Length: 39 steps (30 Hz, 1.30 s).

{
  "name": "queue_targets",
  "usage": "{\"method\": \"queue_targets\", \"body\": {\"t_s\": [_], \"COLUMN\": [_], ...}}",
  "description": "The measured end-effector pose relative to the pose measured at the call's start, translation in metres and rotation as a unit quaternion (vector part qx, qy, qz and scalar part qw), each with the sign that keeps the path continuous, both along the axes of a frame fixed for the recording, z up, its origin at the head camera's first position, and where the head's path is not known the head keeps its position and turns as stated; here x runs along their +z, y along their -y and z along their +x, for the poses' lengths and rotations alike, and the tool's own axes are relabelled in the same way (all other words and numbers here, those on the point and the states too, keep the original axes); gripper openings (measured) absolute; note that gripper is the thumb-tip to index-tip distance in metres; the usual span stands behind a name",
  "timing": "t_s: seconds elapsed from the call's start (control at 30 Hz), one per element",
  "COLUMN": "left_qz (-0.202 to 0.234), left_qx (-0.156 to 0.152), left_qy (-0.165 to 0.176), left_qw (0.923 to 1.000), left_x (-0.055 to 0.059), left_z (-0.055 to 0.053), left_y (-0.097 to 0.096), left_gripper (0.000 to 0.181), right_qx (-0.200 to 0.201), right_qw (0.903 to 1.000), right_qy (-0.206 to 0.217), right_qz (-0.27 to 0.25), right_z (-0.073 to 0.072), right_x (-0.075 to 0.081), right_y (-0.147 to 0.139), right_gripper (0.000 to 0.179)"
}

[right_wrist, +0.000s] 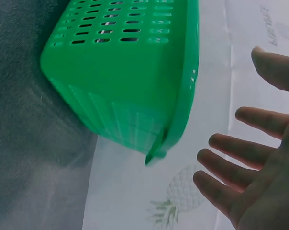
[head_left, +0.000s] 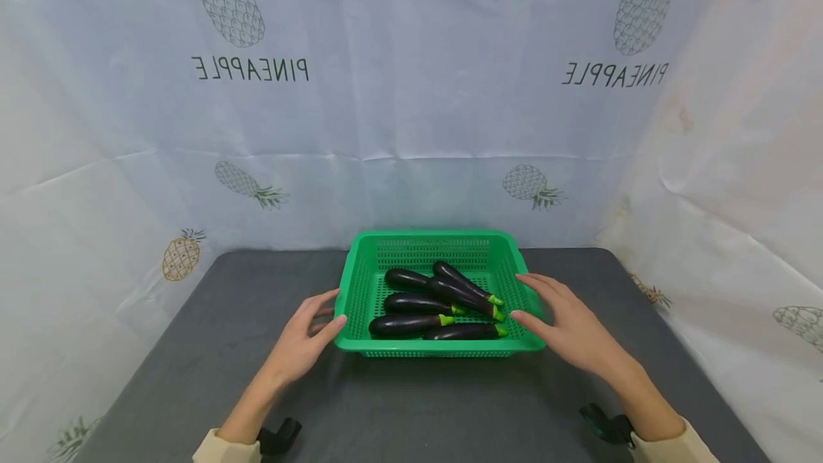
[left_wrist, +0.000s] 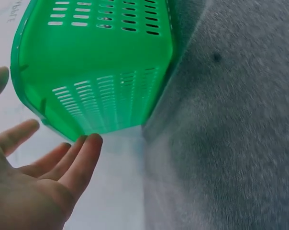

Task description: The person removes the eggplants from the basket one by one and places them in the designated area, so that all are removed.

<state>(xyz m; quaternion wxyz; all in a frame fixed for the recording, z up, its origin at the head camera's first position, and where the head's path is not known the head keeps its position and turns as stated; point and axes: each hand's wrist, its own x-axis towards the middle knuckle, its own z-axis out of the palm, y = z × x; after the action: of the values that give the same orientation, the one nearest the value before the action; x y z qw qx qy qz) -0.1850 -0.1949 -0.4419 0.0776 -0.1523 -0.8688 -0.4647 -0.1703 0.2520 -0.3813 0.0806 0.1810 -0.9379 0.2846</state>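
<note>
A green plastic basket (head_left: 444, 344) with slotted walls stands on the dark table. Several dark purple eggplants (head_left: 405, 325) with green stems lie in it, some crossing over others. My left hand (head_left: 303, 340) is at the basket's left side, thumb near the rim and fingers loosely extended along the outer wall; whether they touch it I cannot tell. On the other side, my right hand (head_left: 572, 324) hovers by the right rim with its fingers spread. In the right wrist view those fingers (right_wrist: 226, 167) stand apart from the basket (right_wrist: 116, 76) and hold nothing.
The grey-black table top (head_left: 411, 413) extends in front of the basket and to both sides. White cloth (head_left: 444, 191) printed with pineapples hangs behind the table and along its left and right sides.
</note>
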Motion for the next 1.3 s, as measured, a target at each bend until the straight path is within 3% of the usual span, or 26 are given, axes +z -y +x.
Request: {"method": "queue_targets", "body": {"t_s": [0.2,0.43,0.97,1.3], "left_qz": [0.029,0.037,0.100,0.119], "left_qx": [0.000,0.002,-0.030,-0.020], "left_qy": [0.053,0.091,0.100,0.116], "left_qw": [0.9982,0.9952,0.9895,0.9859], "left_x": [0.001,0.001,-0.004,-0.010], "left_z": [-0.003,-0.010,-0.017,-0.019], "left_y": [-0.003,-0.009,-0.017,-0.018], "left_gripper": [0.057,0.061,0.060,0.064], "right_qx": [0.012,0.023,0.050,0.055], "right_qw": [0.9999,0.9997,0.9983,0.9971], "right_qy": [-0.003,-0.008,-0.009,0.028], "right_qz": [-0.008,-0.005,-0.029,-0.045], "right_z": [-0.013,-0.030,-0.055,-0.071], "right_x": [0.002,0.000,-0.004,-0.014], "right_y": [0.015,0.031,0.052,0.059], "right_gripper": [0.065,0.066,0.063,0.059]}}
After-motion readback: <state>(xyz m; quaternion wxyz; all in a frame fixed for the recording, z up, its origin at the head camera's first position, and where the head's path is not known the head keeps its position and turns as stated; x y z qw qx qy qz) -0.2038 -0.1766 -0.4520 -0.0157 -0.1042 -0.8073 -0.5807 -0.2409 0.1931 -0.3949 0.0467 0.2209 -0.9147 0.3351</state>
